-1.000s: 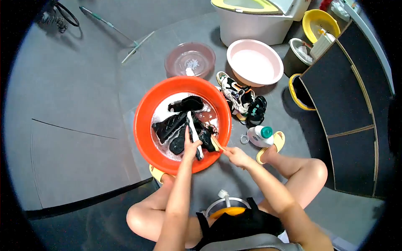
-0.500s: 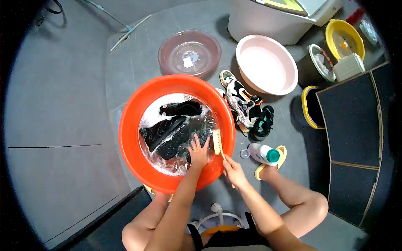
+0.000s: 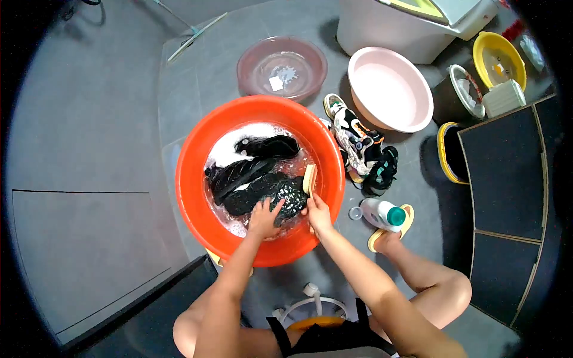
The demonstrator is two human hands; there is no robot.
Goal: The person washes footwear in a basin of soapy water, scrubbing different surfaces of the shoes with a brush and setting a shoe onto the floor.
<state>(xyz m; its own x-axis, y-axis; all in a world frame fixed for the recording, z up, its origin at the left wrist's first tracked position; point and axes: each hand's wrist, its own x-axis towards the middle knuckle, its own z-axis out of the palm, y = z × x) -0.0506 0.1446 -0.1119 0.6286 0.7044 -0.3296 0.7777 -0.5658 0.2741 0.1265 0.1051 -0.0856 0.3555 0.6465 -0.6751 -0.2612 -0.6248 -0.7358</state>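
Observation:
An orange tub holds soapy water with several soaked black items, perhaps shoes. One dark piece lies at the far side of the water, and a ridged black piece lies nearer. My left hand, fingers spread, rests on a wet black item at the near side. Closed around the handle of a scrubbing brush is my right hand. The pale brush head stands over the right part of the tub, beside the wet black item; whether its bristles touch it I cannot tell.
Sneakers lie right of the tub, near a white bottle with a green cap. Behind stand a translucent basin and a pink basin. A dark cabinet borders the right side.
My right hand has moved the brush from the tub's right rim inward over the water. My left hand has shifted left and toward me. The wet black item shows higher above the water.

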